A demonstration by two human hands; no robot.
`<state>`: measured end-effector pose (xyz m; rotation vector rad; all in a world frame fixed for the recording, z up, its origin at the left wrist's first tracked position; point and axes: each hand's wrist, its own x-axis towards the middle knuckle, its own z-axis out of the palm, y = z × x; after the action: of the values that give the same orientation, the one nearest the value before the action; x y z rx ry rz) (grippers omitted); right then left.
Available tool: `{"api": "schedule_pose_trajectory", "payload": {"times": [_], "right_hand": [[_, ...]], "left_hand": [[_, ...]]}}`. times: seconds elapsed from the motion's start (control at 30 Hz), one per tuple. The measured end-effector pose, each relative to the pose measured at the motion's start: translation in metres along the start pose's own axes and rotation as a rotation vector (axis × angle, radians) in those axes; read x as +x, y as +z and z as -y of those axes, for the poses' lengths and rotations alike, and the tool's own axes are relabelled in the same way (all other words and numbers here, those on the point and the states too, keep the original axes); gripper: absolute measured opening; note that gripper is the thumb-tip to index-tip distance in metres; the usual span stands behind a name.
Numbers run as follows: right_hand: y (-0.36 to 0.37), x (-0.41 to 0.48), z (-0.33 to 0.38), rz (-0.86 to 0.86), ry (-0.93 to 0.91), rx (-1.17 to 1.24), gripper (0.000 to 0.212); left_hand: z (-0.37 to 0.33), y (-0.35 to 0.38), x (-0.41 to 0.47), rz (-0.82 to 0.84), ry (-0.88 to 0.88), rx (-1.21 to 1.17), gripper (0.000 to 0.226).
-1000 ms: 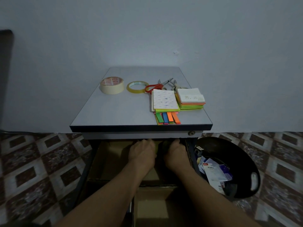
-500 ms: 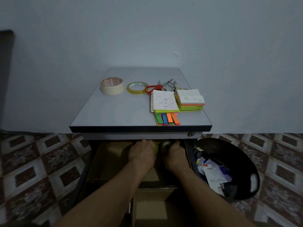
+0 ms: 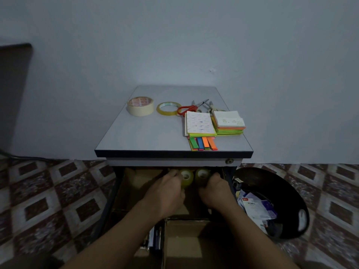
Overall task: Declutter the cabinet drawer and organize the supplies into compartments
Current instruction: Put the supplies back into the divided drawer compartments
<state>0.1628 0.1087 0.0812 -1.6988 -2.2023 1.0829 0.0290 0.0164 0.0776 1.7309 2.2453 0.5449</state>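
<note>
Both hands have drawn back a little from under the cabinet's edge, and two yellowish tape rolls now show between them where only knuckles showed before. The left hand (image 3: 166, 193) has its grip closed around the left roll (image 3: 186, 177); the right hand (image 3: 215, 191) grasps the right roll (image 3: 202, 175). The rolls sit side by side, nearly touching, at the back of the open drawer (image 3: 136, 183), just under the tabletop's (image 3: 145, 133) front lip.

The drawer is divided by brown cardboard walls; the near compartment (image 3: 184, 239) lies below the forearms, and some dark pens (image 3: 155, 237) stand in the slot to its left.

On the tabletop a masking tape roll (image 3: 140, 106) lies at the back left, a thin clear tape ring (image 3: 168, 108) beside it, then red scissors (image 3: 187, 109). Two pads of sticky notes (image 3: 199, 123) (image 3: 229, 122) lie side by side on the right, with coloured flags (image 3: 203, 143) in front near the edge.

A black bin (image 3: 287, 193) holding wrappers stands on the tiled floor (image 3: 48, 200) to the right.
</note>
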Motion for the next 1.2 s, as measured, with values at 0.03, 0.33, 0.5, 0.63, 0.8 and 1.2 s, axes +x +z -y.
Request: {"api": "schedule_pose_trajectory", "payload": {"times": [0.03, 0.33, 0.5, 0.63, 0.8, 1.2], "right_hand": [[-0.001, -0.003, -0.001, -0.003, 0.000, -0.013, 0.051], [-0.003, -0.030, -0.002, 0.002, -0.122, -0.020, 0.015], [-0.006, -0.048, 0.018, 0.035, -0.272, -0.027, 0.005], [-0.020, -0.061, 0.051, 0.065, -0.422, -0.038, 0.004], [-0.039, -0.050, 0.101, 0.037, -0.583, -0.066, 0.010], [-0.027, 0.048, 0.189, -0.144, -0.587, -0.305, 0.038]], "left_hand": [[0.001, -0.002, -0.003, 0.004, 0.023, -0.016, 0.036], [0.018, -0.037, -0.033, -0.103, 0.048, -0.045, 0.024], [0.021, -0.075, -0.042, -0.173, -0.038, -0.074, 0.017], [0.021, -0.113, -0.041, -0.247, -0.070, -0.075, 0.009], [0.034, -0.155, -0.020, -0.341, -0.130, -0.114, 0.012], [0.089, -0.151, 0.083, -0.378, -0.193, -0.063, 0.057]]}}
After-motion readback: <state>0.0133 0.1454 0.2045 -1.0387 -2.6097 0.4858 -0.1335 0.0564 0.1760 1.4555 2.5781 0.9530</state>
